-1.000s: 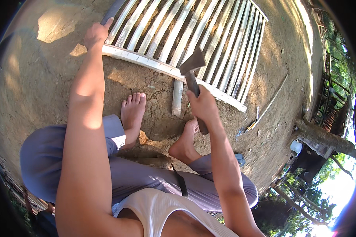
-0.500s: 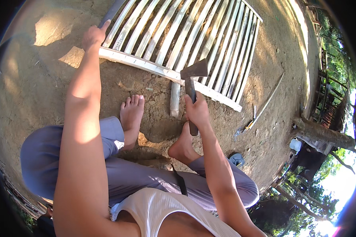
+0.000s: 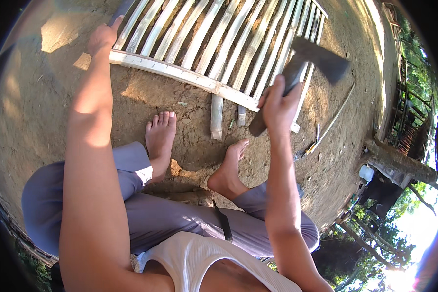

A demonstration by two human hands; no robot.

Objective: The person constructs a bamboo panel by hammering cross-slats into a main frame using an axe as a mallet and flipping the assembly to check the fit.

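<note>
A slatted panel of split bamboo (image 3: 165, 66) lies on the ground in front of me, its pale slats fixed to a near crosspiece. At its far left corner my left hand (image 3: 103, 39) is closed on the dark side rail (image 3: 124, 9). My right hand (image 3: 281, 108) grips the handle of a hatchet (image 3: 322, 57), raised above the panel's right part with its dark head pointing right. The hatchet head is slightly blurred. Under the crosspiece, two short wooden ends (image 3: 216, 119) stick out toward me.
My bare feet (image 3: 161, 134) rest on the dirt close to the panel. To the right lie a long thin stick (image 3: 337, 114) and a small tool with a yellowish part (image 3: 310, 150). Farther right are a tree trunk (image 3: 399, 159) and a white container (image 3: 366, 172).
My right hand has lifted the hatchet up and to the right, away from the crosspiece, and its head has turned. The panel and my left hand appear shifted a little left.
</note>
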